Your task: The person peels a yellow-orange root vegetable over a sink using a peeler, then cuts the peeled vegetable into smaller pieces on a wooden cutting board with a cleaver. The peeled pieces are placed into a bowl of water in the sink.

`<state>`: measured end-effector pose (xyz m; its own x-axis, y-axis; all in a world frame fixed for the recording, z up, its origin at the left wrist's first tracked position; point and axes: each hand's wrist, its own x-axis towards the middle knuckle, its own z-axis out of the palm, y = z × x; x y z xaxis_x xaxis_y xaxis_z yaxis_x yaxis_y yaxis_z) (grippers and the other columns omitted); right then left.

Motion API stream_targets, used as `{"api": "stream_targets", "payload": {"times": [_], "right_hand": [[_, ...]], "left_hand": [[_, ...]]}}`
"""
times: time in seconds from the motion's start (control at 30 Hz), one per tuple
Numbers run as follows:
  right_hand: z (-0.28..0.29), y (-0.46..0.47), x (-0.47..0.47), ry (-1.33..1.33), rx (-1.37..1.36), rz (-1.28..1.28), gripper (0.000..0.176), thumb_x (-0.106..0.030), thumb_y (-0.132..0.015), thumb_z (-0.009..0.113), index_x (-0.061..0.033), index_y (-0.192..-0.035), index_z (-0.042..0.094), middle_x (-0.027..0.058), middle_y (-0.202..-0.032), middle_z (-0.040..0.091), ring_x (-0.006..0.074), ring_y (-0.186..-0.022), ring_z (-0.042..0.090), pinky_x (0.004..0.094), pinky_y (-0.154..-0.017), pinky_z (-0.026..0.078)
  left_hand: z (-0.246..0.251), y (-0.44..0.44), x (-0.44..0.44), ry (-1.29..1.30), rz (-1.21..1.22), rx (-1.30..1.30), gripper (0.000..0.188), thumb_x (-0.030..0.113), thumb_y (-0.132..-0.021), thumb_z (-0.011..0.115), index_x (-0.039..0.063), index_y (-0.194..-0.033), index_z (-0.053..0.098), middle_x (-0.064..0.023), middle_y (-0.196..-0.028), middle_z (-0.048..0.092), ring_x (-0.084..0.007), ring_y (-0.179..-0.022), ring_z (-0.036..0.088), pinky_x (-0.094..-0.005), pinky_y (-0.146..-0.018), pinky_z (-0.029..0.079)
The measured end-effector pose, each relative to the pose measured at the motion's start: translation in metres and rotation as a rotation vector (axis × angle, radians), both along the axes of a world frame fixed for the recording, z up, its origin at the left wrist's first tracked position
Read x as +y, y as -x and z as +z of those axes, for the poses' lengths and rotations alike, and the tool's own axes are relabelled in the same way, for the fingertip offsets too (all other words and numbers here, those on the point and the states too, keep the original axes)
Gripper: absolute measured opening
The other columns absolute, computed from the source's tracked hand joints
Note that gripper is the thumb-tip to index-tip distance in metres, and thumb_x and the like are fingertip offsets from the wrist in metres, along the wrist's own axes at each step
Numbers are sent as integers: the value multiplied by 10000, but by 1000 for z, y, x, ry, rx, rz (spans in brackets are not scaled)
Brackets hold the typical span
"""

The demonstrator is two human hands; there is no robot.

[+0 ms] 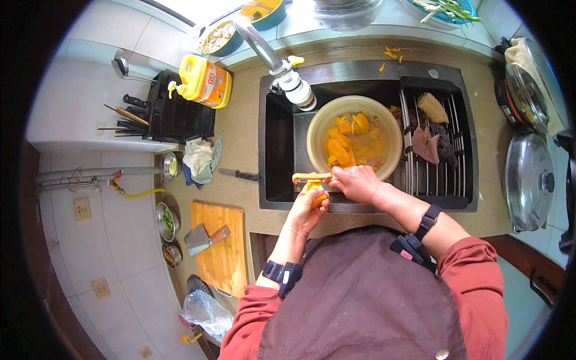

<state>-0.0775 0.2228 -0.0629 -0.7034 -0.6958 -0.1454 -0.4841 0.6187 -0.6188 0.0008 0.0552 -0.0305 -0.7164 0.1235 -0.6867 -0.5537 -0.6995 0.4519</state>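
My left hand (308, 207) grips a piece of orange pumpkin (318, 198) over the near edge of the sink (279, 148). A peeler (310, 178) with an orange frame lies across the top of that piece, its handle end in my right hand (358, 183). Just beyond my hands, a cream basin (316, 135) stands in the sink. It holds cloudy water with several chunks of pumpkin (338, 152) and loose peelings. My fingers hide part of the held piece and most of the peeler's handle.
A faucet (294, 87) reaches over the sink from the back. Right of the basin, a roll-up rack (411, 180) carries scrubbing pads. A knife (238, 174) lies at the sink's left edge. Further left, a cleaver (200, 240) rests on a wooden cutting board (225, 265).
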Motion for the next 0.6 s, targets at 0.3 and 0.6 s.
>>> {"api": "stream_targets", "payload": {"times": [0.3, 0.6], "right_hand": [[8, 11, 37, -43, -116, -275, 336, -401, -894, 445, -76, -906, 531, 198, -755, 628, 392, -732, 610, 501, -653, 479], [20, 18, 35, -213, -13, -195, 330, -421, -885, 450, -111, -925, 554, 168, -743, 635, 355, -722, 626, 481, -629, 491]], "left_hand": [[16, 1, 15, -9, -153, 194, 531, 120, -791, 602, 124, -1257, 348, -72, -786, 563, -110, -521, 514, -193, -436, 421], [19, 2, 20, -4, -250, 226, 589, 138, -767, 639, 134, -1268, 329, -67, -766, 561, -118, -459, 482, -197, -416, 396]]}}
